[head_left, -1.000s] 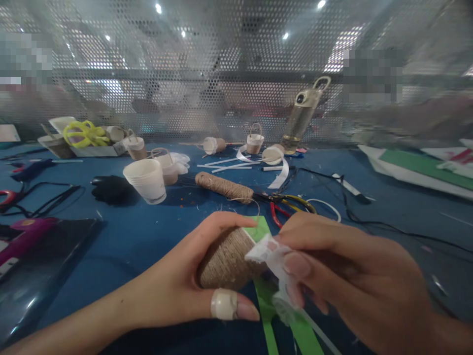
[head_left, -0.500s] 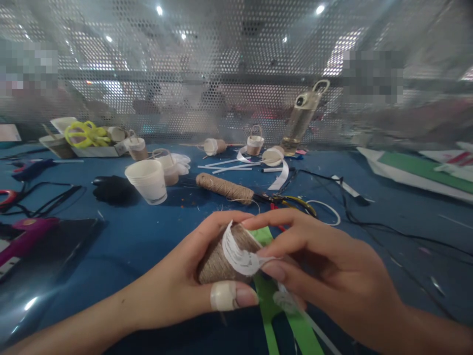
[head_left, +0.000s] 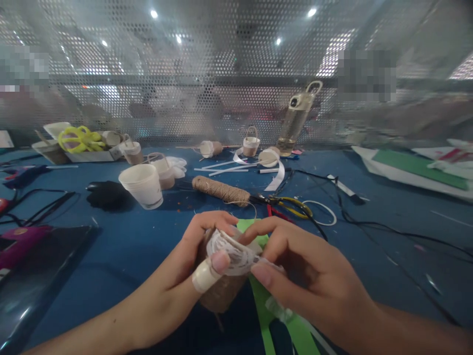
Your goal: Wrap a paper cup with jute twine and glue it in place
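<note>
A twine-wrapped cup (head_left: pixel 221 293) is tilted in my left hand (head_left: pixel 177 271), its rim turned up toward me. White lace trim (head_left: pixel 238 261) runs around the upper edge of the cup, and my left thumb, with a beige bandage on it, presses on the lace. My right hand (head_left: pixel 314 271) pinches the lace at the right side of the rim, its index finger reaching to the cup's mouth. Loose lace hangs below the right fingers. Under the hands lie green strips (head_left: pixel 261 301).
Beyond the hands lie a twine roll (head_left: pixel 220 191) and yellow-and-red-handled pliers (head_left: pixel 295 207). White paper cups (head_left: pixel 142 186) stand left. Small twine-covered baskets, white ribbon and a bottle (head_left: pixel 295 123) are farther back. A black cable (head_left: pixel 384 229) crosses the right side; a purple glue gun (head_left: pixel 25 242) lies left.
The cup has been tipped so its rim faces up more. My left thumb has moved from below onto the lace, which now lies closer along the rim. The view has shifted slightly.
</note>
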`<state>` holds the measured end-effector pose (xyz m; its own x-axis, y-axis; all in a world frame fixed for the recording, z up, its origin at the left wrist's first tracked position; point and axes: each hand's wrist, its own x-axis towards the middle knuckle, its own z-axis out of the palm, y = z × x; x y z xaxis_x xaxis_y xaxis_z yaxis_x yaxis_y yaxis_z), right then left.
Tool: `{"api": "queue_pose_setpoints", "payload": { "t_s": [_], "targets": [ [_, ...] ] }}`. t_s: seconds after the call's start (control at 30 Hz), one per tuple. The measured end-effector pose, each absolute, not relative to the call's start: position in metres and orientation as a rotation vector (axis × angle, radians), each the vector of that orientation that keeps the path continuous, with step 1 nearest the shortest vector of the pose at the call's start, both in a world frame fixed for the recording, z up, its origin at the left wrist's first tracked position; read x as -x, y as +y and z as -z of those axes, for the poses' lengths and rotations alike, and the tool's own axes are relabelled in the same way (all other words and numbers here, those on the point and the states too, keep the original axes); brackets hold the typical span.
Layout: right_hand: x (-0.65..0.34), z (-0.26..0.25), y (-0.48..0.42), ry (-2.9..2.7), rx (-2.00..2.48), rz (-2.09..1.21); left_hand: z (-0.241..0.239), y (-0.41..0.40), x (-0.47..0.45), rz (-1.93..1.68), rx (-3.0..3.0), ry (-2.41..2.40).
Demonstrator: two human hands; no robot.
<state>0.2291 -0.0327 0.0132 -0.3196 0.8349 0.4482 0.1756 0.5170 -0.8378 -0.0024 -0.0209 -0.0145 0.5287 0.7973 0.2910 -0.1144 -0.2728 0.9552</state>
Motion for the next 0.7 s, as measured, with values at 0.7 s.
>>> {"api": "queue_pose_setpoints", "payload": {
  "t_s": [0.7],
  "targets": [
    [-0.228, -0.002, -0.03, -1.567, 0.74, -1.305, 0.002, -0.03, -0.006, -0.99, -1.409, 0.903]
  ]
}}
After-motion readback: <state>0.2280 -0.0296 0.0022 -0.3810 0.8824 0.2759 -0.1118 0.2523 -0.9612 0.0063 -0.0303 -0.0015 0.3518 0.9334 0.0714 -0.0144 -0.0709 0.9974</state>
